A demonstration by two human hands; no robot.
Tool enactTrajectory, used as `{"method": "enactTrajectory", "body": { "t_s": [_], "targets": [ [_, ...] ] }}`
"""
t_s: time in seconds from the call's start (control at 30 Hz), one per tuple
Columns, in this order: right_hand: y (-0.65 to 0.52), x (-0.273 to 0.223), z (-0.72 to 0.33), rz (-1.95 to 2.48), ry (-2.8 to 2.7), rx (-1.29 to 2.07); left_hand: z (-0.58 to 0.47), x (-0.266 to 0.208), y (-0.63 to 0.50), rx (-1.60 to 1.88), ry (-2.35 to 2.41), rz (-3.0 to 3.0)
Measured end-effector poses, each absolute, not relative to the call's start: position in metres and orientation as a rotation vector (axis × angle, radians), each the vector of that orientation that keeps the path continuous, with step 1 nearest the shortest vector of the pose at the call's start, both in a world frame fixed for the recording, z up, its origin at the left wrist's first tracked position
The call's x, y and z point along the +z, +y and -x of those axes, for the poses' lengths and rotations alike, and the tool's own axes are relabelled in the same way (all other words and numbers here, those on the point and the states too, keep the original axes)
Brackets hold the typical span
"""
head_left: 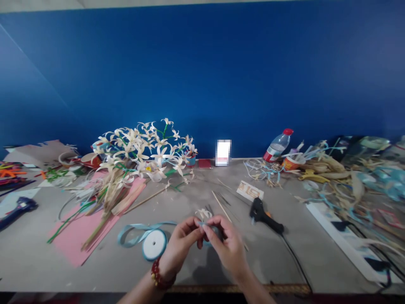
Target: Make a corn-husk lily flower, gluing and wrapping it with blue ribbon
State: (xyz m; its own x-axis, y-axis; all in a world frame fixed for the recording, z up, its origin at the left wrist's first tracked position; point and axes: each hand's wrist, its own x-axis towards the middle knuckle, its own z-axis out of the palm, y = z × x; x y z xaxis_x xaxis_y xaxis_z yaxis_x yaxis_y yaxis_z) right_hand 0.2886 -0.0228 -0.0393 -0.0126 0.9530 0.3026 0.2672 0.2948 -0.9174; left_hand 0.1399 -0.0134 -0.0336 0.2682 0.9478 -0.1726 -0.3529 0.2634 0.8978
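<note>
Above the near part of the table, my left hand (184, 236) and my right hand (223, 240) meet fingertip to fingertip, both closed in a pinch. A small craft flower (203, 214) with pale curled petals rises just beyond the fingers. A bit of light blue ribbon (202, 224) shows between the fingertips, at the flower's base; the fingers hide most of the grip. Left of my left hand lies a ribbon spool (154, 244) with a white face, and a loose blue ribbon loop (128, 237) beside it.
A black glue gun (265, 215) with its cord lies right, near a white power strip (344, 242). Many white craft flowers (142, 147) stand back left, by pink paper (74, 240). A bottle (278, 145), a paper cup (292, 162) and a bright phone-like screen (223, 152) line the blue wall.
</note>
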Motion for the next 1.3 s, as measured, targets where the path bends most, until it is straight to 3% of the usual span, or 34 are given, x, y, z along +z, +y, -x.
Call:
{"method": "enactTrajectory", "body": {
  "t_s": [0.13,0.9,1.3],
  "targets": [
    [-0.014,-0.04,-0.286,1.175,-1.462,0.743,-0.14,-0.03,-0.007,1.057,0.894,-0.901],
    [-0.006,-0.041,-0.284,1.194,-1.406,0.994,-0.143,-0.041,-0.004,1.108,0.923,-1.033],
    [-0.005,-0.032,-0.282,1.205,-1.387,0.922,-0.142,-0.034,0.0,1.193,0.837,-0.964]
  ]
}}
